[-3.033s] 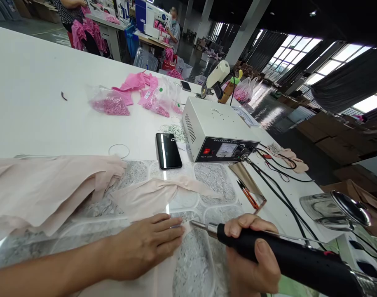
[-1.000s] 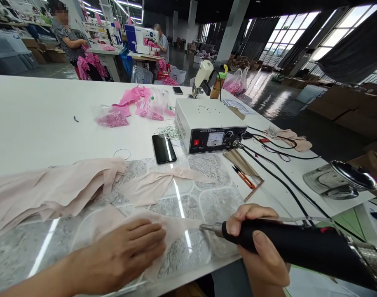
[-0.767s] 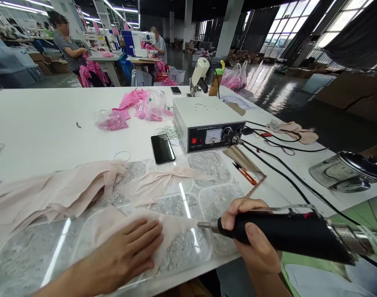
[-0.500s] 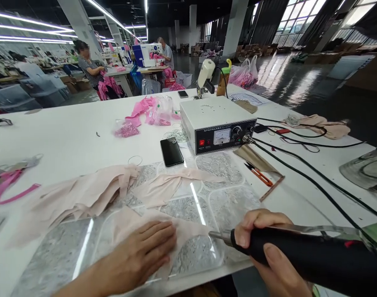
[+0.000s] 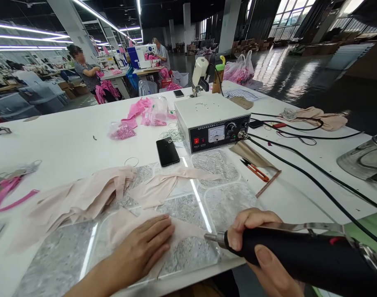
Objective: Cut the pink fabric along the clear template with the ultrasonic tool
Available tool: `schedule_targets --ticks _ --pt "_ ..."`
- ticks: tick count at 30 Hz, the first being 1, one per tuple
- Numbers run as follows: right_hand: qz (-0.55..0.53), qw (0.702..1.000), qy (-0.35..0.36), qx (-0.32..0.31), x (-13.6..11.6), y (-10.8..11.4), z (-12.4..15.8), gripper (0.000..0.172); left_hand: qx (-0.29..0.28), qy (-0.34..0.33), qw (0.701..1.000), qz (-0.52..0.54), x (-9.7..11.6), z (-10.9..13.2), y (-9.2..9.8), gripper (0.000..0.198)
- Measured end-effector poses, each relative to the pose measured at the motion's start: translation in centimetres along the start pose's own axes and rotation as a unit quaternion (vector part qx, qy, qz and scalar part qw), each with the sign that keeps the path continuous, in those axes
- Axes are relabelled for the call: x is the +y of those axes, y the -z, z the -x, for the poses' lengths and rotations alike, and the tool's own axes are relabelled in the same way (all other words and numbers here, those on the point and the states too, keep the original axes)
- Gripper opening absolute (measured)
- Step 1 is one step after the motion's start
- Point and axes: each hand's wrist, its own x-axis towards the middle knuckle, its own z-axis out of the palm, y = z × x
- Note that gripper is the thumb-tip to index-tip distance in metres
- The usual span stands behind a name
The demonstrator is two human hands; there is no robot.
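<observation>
My left hand (image 5: 141,249) lies flat, fingers stretched out, pressing a pale pink piece of fabric (image 5: 186,232) onto a grey marble-patterned mat (image 5: 231,202). My right hand (image 5: 262,239) is wrapped round a black handheld ultrasonic welder (image 5: 293,251). Its narrow metal tip points left and meets the pointed right end of the fabric; whether it presses down I cannot tell. Just beyond lies a second pale pink piece (image 5: 163,185). A stack of the same pale fabric (image 5: 83,194) sits to the left, partly on the mat.
Behind the mat stand a white control box (image 5: 213,111) with cables and a black phone (image 5: 167,152). Orange-handled thread snips (image 5: 254,170) lie right of the mat. Pink fabric and bags (image 5: 148,113) are farther back. A glass jar (image 5: 366,161) stands far right; co-workers sit in the background.
The whole view has shifted slightly left. My left hand, blurred before, is now sharp and a little farther right on the fabric. The welder's tip stays at the fabric's end.
</observation>
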Motion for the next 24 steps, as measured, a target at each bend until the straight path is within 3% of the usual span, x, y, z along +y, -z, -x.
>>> schedule_targets --ticks 13,24 --pt "-0.009 0.999 -0.02 0.026 -0.9 -0.6 0.5 0.015 -0.01 -0.009 1.0 -0.017 0.6 -0.4 0.0 0.037" --pt "0.0 1.0 -0.025 0.018 -0.6 -0.2 0.5 0.015 0.062 0.064 0.993 -0.08 3.4 -0.8 -3.5 0.038"
